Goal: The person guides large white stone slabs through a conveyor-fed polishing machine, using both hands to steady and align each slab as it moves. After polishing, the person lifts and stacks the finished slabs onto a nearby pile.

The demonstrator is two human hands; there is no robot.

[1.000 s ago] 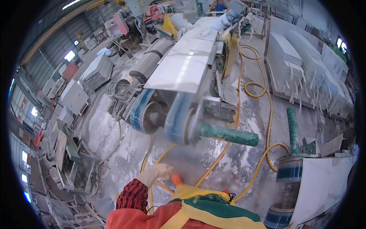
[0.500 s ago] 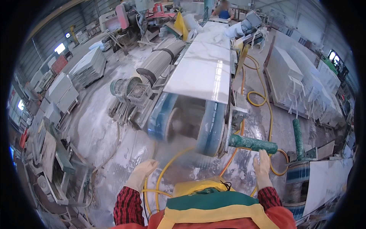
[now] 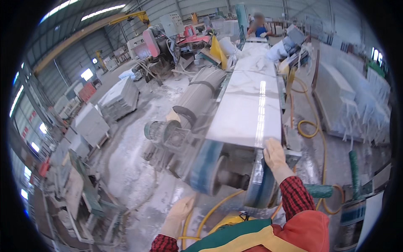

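A long, polished white marble slab [image 3: 247,109] with grey veins lies on a conveyor with blue belts [image 3: 203,168]. My right hand [image 3: 276,157], pale and apparently gloved, reaches to the slab's near right corner, its stretched fingers lying against that edge. A green roller or handle [image 3: 321,191] juts out to the right, partly behind my sleeve. My left hand [image 3: 178,212] hangs low, left of the near end of the conveyor, holding nothing, with its fingers extended. A dark shaft [image 3: 233,178] shows between the two belts.
Left of the conveyor are a motor [image 3: 163,133] and a bundle of long grey strips [image 3: 199,94]. Yellow hoses [image 3: 312,128] loop over the floor. Stacked slabs [image 3: 336,84] stand at right, and more stone [image 3: 119,98] at left. A person [image 3: 260,29] is at the far end.
My right hand has moved up and inward from beside the green roller to the slab's corner. My left hand stays low. The view has swung left and tilted up.
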